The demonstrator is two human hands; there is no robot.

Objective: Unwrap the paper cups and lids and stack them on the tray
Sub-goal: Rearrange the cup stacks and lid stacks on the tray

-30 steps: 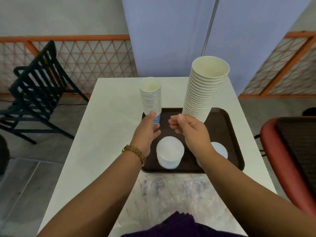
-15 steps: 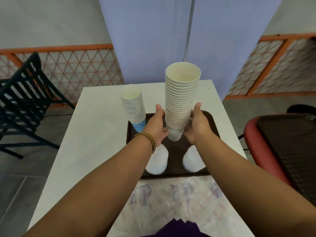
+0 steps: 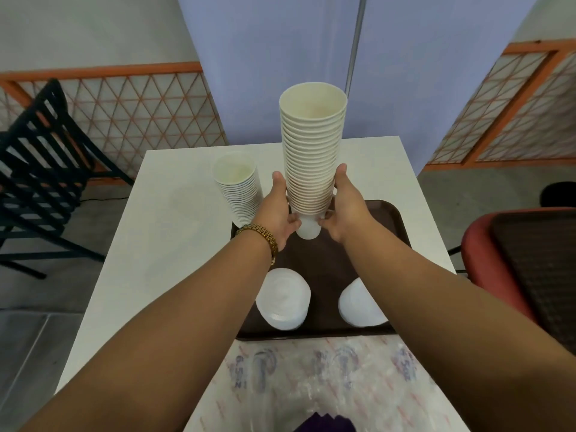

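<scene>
On tray [image 3: 391, 219], two cup stacks [image 3: 311, 151] (two lid piles [image 3: 282, 297])

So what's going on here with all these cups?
A person is holding a tall stack of paper cups near its bottom, with the left hand and right hand on either side, above a dark tray on a white table. A shorter stack of cups stands at the tray's far left corner. Two piles of white lids sit on the tray's near side. Crumpled plastic wrapping lies in front.
</scene>
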